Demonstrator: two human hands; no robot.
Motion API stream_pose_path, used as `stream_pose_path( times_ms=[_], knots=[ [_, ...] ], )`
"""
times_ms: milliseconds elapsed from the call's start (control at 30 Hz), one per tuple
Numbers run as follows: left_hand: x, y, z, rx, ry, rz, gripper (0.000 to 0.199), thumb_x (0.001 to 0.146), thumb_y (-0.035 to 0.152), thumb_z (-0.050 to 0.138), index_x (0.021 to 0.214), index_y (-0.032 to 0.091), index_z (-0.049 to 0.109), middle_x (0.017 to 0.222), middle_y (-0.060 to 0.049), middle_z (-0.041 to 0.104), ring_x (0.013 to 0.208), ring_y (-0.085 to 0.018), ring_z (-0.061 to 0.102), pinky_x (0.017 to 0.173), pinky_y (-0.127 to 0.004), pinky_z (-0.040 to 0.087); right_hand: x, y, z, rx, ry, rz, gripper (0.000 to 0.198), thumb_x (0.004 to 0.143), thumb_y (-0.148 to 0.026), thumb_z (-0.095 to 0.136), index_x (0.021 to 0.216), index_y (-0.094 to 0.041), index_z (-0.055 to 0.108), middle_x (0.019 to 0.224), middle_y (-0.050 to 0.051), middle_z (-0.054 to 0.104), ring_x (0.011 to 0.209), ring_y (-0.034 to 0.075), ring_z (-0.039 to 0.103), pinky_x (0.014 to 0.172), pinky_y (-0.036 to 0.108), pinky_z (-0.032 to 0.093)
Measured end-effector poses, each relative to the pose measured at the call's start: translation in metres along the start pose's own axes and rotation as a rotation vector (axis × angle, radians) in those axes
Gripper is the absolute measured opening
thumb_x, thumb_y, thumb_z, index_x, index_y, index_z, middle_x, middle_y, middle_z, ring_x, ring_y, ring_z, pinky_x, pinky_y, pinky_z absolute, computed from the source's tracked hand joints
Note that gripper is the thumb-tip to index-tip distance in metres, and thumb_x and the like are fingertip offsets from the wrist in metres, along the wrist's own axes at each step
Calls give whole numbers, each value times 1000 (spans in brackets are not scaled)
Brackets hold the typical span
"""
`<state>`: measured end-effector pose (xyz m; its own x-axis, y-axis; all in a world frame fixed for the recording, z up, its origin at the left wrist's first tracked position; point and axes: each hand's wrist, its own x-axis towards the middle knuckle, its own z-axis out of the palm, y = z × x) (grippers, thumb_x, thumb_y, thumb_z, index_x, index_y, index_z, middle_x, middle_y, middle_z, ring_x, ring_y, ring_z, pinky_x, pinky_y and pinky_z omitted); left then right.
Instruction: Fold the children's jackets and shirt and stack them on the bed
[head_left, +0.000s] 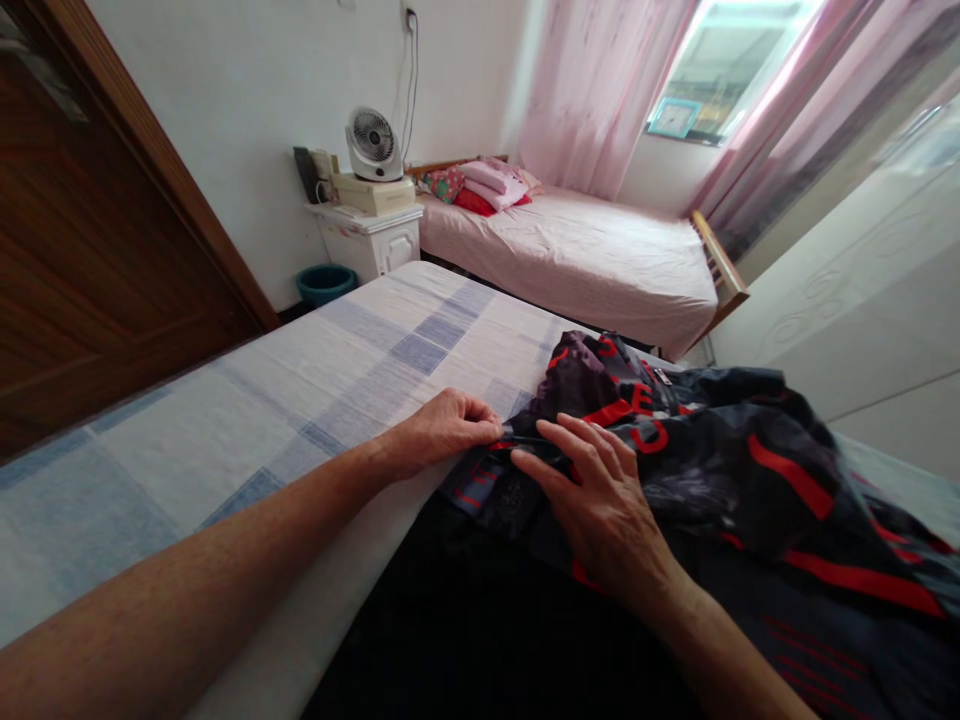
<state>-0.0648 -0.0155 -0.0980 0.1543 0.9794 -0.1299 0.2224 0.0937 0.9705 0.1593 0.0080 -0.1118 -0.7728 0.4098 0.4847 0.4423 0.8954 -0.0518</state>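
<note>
A black jacket (697, 470) with red stripes and red lettering lies crumpled across the near side of the bed and over my lap. My left hand (442, 435) is closed in a pinch on the jacket's left end, thumb against fingertips. Just to the right, my right hand (592, 485) rests on the fabric with its fingers stretched out and slightly apart. A small light zip pull (662, 376) shows near the jacket's far edge. The cloth under my right palm is hidden.
A blue-and-white checked sheet (375, 350) covers the bed in front of me. Beyond it stand a second bed (585, 235) with pillows, a white nightstand (375, 240) with a fan (373, 140), and a teal bin (326, 285). A wooden door (97, 240) is at left, a white wardrobe (862, 270) at right.
</note>
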Motion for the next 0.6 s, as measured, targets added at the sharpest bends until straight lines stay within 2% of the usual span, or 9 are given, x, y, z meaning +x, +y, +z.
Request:
stream_pose_path(
  times_ms=[133,400,600],
  knots=[
    [1,-3,-3,-17,-17,3,17,73,28,56,64,14,57,70,2,55,66,-10,47,66,-22,38,-1,0,3,-49,-82,8,38,89,-16,48,124,-30,55,135,5,48,132,24,31,108,47,25],
    [3,-3,-3,31,-42,17,18,73,28,55,64,14,59,74,1,58,68,-11,51,66,-22,40,4,5,4,-52,-48,72,31,88,-15,51,116,-25,59,113,3,62,125,22,41,107,45,25],
    [3,-3,-2,79,-38,63,19,75,31,55,67,14,60,80,-1,60,74,-13,54,69,-24,42,10,1,2,-20,7,106,18,88,-19,53,101,-24,64,91,2,64,112,20,50,104,43,28]
  ],
)
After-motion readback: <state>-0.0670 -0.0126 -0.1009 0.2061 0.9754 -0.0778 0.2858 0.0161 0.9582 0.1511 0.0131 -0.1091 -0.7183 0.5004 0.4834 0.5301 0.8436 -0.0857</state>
